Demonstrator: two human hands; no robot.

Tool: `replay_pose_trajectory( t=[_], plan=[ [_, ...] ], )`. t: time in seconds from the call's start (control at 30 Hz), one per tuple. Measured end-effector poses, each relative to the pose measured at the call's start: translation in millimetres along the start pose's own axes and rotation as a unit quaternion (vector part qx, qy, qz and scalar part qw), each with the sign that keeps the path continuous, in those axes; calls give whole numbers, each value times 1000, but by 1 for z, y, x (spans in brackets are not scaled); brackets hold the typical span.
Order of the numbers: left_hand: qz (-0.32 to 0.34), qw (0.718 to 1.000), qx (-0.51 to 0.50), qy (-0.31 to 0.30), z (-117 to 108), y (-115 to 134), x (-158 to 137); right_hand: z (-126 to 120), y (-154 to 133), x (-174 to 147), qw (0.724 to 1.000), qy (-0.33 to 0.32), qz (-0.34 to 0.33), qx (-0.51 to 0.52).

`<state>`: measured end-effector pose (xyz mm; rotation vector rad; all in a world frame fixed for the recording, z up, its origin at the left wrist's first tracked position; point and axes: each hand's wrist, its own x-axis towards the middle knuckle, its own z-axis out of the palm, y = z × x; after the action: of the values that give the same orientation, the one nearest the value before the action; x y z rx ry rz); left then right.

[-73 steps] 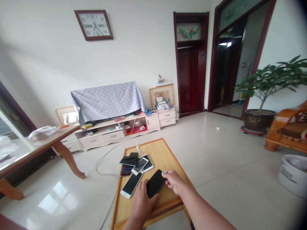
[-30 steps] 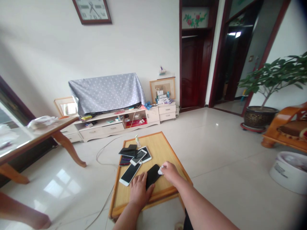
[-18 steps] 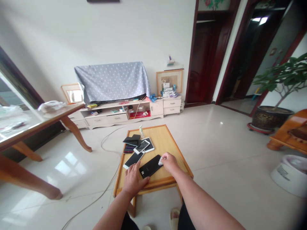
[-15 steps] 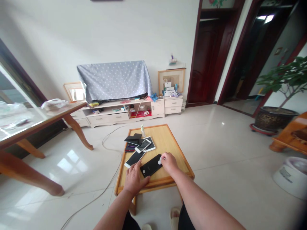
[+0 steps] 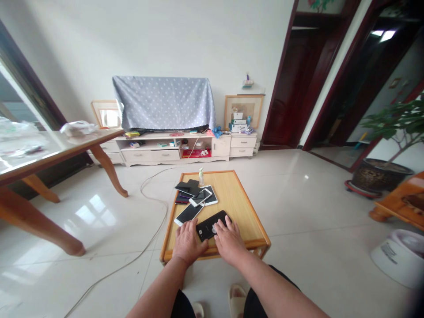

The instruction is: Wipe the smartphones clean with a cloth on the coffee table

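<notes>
A black phone (image 5: 208, 226) lies back up on the small wooden table (image 5: 236, 187), a pale sticker at its lower left corner. My left hand (image 5: 188, 242) rests at its left end, fingers stretched out and thumb at the near edge. Flat over the right part of the phone, my right hand (image 5: 228, 238) presses a small crumpled white piece (image 5: 214, 228), perhaps tissue, beneath its fingers. Just beyond my left hand lies a white-framed phone (image 5: 188, 214). Another white phone (image 5: 200, 197) overlaps a white tablet-like device (image 5: 212, 196), beside several dark phones (image 5: 187, 189).
A small clear pump bottle (image 5: 201, 177) stands at the table's far edge. A cable (image 5: 145, 256) runs over the floor on the left, near a larger table (image 5: 109, 132). Beyond is a low white cabinet (image 5: 152, 155); a white bucket (image 5: 395, 256) stands at right.
My right hand has gone from pinching the white piece at the phone's far right end to lying flatter on the phone, nearer me. My left hand stays at the left end. The view has shifted slightly.
</notes>
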<state>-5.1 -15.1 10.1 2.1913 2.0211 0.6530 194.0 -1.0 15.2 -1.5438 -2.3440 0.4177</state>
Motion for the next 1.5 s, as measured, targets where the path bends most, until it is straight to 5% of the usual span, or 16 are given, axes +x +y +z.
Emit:
replay_pose_trajectory(
  t=[0.33,0.5,0.9,1.1,1.3,1.5],
  plan=[
    [-13,1000,-1,-6,-3,-4,-4,-4,0,-1,998,64,10,-18],
    [-16,1000,0,0,-3,-6,-7,2,-11,-7,999,2,20,-37],
    [-7,1000,-16,-9,-10,-10,-7,-2,-21,-4,997,-19,34,-61],
    [-13,1000,-22,3,-8,-11,-11,-4,-43,-16,994,-76,-53,-55],
    [-11,1000,-19,3,-9,-9,-12,-11,-35,4,989,-67,102,-83],
    [-11,1000,-14,7,-7,-9,-10,3,-50,-1,995,-77,-49,-40]
  ],
)
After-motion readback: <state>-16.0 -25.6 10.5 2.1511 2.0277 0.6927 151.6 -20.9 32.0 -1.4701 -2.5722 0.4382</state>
